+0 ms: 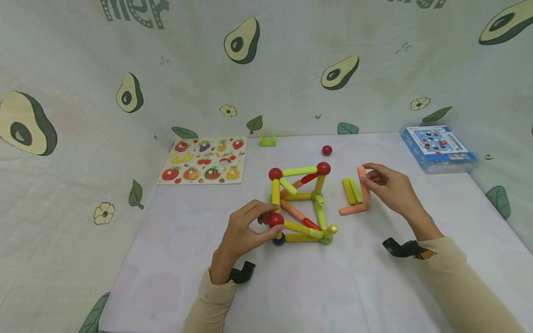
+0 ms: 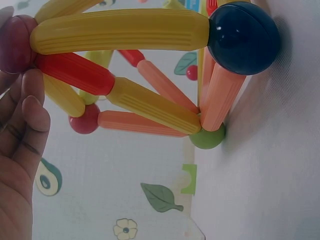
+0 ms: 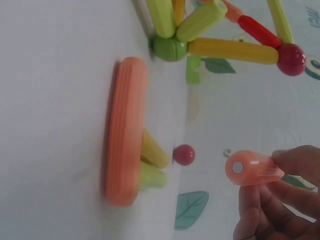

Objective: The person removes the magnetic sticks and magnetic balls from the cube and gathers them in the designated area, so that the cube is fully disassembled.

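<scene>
A cube-like frame of magnetic rods (image 1: 300, 172) in yellow, lime, orange and red stands on the table, joined by red, green and dark blue balls. At its near left upper corner, my left hand (image 1: 245, 229) pinches a red ball (image 1: 275, 220) between thumb and fingers. Below that ball, a dark blue ball (image 2: 245, 37) sits at the table surface. To the right of the frame, my right hand (image 1: 389, 187) pinches an orange rod (image 3: 252, 168) near one end, its other end showing a round metal tip. Another orange rod (image 3: 126, 132) lies flat on the table.
Beside the orange rods lie a yellow rod (image 1: 349, 191) and a lime rod (image 1: 356, 190). A loose red ball (image 1: 326, 150) sits behind the frame. Farther back are a fruit picture board (image 1: 200, 180), a small green piece (image 1: 267, 141) and a blue box (image 1: 437, 148).
</scene>
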Motion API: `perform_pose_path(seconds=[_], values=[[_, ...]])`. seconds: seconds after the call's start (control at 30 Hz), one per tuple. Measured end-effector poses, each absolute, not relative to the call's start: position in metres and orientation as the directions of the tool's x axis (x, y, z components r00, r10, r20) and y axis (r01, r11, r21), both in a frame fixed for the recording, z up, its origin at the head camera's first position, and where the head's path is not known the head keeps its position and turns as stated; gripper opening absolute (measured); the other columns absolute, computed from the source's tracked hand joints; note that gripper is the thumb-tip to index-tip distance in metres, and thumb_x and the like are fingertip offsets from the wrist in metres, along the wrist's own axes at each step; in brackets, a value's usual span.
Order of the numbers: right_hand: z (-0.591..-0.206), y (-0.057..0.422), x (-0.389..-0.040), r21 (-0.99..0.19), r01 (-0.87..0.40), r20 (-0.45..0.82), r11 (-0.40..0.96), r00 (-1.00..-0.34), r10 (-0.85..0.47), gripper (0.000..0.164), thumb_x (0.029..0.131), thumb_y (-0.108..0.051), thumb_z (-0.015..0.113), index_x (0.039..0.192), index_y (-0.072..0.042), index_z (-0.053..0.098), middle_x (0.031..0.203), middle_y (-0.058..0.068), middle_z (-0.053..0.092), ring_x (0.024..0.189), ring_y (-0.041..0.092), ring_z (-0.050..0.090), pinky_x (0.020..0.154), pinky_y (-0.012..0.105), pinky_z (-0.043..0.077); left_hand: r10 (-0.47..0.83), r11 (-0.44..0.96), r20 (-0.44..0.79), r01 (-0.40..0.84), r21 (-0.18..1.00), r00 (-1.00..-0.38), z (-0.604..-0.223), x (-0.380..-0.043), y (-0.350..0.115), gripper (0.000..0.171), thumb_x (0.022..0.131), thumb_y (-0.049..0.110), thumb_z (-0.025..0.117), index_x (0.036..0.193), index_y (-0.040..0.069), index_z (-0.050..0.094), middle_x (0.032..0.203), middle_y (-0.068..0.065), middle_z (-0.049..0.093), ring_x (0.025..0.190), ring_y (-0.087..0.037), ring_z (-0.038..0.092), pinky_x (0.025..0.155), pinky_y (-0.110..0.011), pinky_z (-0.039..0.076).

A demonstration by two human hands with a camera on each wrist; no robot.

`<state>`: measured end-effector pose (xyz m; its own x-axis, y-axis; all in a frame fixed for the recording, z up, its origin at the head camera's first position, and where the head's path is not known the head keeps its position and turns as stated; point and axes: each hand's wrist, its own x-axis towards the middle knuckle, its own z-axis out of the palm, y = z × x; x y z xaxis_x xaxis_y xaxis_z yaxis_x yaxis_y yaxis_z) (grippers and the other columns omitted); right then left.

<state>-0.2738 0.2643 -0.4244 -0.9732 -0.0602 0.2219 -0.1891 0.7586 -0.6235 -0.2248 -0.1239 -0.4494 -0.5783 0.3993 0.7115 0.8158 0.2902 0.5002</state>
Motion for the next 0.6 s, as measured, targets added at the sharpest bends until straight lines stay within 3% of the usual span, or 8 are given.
perform_pose_path(seconds=[0.17, 0.27, 0.6], values=[[-0.432, 0.274, -0.282, -0.59, -0.17, 0.214, 0.79, -0.975, -0.05, 0.045, 0.1, -0.025, 0.064, 0.137, -0.002, 0.055, 0.107, 0.021, 0.067, 0.093, 0.035, 0.065, 0.074, 0.034, 0.054, 0.398, 0.288, 0.711, 0.815, 0.504, -0.58, -0.451, -0.225, -0.124, 0.041, 0.083, 0.029, 0.083, 0.116, 0.008, 0.071, 0.092, 0.003, 0.062, 0.076, -0.01, 0.054, 0.063, -0.023, 0.05], [-0.437, 0.277, -0.287, -0.589, -0.145, 0.186, 0.795, -0.982, -0.041, 0.046, 0.1, -0.026, 0.063, 0.138, -0.001, 0.055, 0.111, 0.022, 0.066, 0.096, 0.038, 0.065, 0.077, 0.052, 0.053, 0.396, 0.289, 0.711, 0.814, 0.504, -0.581, -0.451, -0.225, -0.123, 0.041, 0.082, 0.027, 0.084, 0.115, 0.008, 0.071, 0.092, 0.003, 0.062, 0.076, -0.011, 0.054, 0.063, -0.023, 0.05], [-0.456, 0.285, -0.303, -0.584, -0.097, 0.116, 0.806, -0.993, -0.035, 0.046, 0.099, -0.023, 0.064, 0.136, 0.001, 0.054, 0.115, 0.023, 0.064, 0.099, 0.039, 0.063, 0.077, 0.052, 0.051, 0.393, 0.3, 0.708, 0.81, 0.504, -0.586, -0.45, -0.226, -0.123, 0.04, 0.085, 0.034, 0.081, 0.115, 0.01, 0.071, 0.092, 0.005, 0.061, 0.076, -0.008, 0.053, 0.062, -0.025, 0.051]])
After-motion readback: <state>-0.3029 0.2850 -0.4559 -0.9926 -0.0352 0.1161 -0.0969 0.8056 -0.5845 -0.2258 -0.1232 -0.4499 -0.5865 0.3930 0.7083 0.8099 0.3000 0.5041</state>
